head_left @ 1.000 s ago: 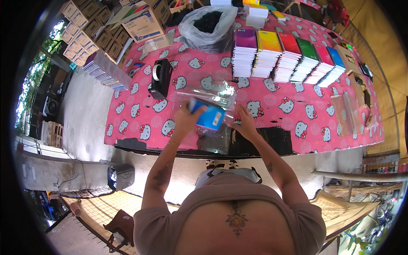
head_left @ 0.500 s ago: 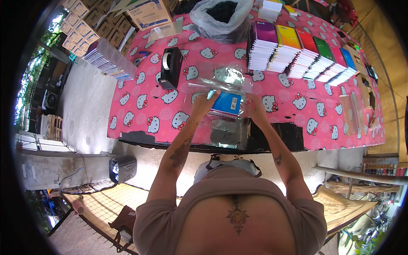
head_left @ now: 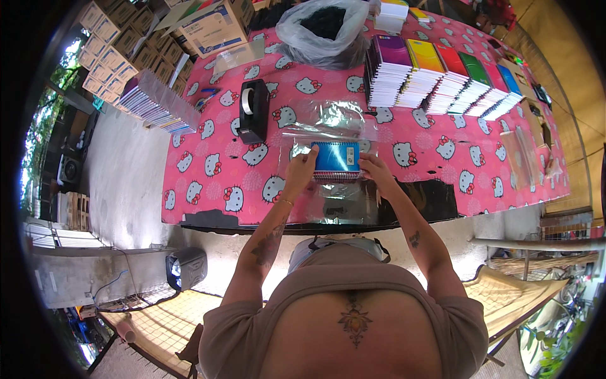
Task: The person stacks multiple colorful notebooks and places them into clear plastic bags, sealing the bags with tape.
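A small stack of blue-covered spiral notebooks (head_left: 336,158) lies on clear plastic film (head_left: 331,117) near the table's front edge. My left hand (head_left: 302,167) grips the stack's left side, its thumb on the cover. On the opposite side, the fingers of my right hand (head_left: 377,170) close against the right edge. A white label sits at the right of the top cover. The film extends past the notebooks toward the back and toward me. Up and to the left stands a black tape dispenser (head_left: 254,117) with a roll in it.
Notebook stacks in several colours (head_left: 435,79) stand at the back right. A plastic bag (head_left: 322,35) with black contents is at the back middle. Cardboard boxes (head_left: 218,28) and a leaning notebook row (head_left: 158,104) occupy the back left. More plastic film (head_left: 521,158) lies at the right.
My right hand has moved from the film beside the stack onto the notebooks' right edge. My left hand has shifted slightly down and left, and more of the blue cover shows.
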`<state>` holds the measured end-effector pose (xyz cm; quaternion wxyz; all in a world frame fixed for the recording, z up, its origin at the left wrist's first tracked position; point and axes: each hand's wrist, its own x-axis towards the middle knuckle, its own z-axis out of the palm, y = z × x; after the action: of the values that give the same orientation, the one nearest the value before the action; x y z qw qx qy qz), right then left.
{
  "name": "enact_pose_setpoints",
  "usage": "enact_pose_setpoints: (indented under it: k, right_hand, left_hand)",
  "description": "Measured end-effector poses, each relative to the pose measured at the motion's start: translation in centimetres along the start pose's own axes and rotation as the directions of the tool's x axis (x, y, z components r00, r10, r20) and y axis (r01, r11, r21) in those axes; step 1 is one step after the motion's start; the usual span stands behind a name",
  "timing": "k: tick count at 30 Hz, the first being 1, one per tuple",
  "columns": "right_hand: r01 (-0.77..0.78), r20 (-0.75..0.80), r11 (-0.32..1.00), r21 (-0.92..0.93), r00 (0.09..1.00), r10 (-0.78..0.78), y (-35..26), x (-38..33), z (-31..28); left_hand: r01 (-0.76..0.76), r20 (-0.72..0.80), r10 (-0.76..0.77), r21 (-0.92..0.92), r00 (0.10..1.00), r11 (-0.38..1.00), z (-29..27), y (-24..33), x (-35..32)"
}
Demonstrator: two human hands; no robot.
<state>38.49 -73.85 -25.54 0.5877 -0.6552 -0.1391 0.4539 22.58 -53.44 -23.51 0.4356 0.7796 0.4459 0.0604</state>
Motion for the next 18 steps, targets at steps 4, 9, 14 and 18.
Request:
enact_pose_setpoints:
  k: [4,9,14,18]
  right_hand:
    - [0.03,-0.045,0.999,0.035,0.999,-0.029,0.5,0.2,0.4]
    - [0.032,-0.033,0.999,-0.014,0.999,-0.032,1.2,0.4,-0.1]
    - [0.053,-0.031,0.998,0.026,0.998,-0.052,1.6,0.5,0.1]
    - [0.256,-0.098,0.936,-0.243,0.953,-0.286,3.0,-1.6,-2.2]
  left_hand:
    - [-0.029,-0.029,0.029,0.001,0.999,1.0,0.1,-0.3,0.1]
    - [-0.023,0.004,0.024,-0.145,1.0,0.989,0.3,-1.9,0.6]
    - [-0.024,0.023,0.03,-0.233,0.999,0.972,0.4,-3.4,1.2]
    - [-0.171,0.072,0.208,-0.344,0.976,0.923,-1.5,-4.0,-1.7]
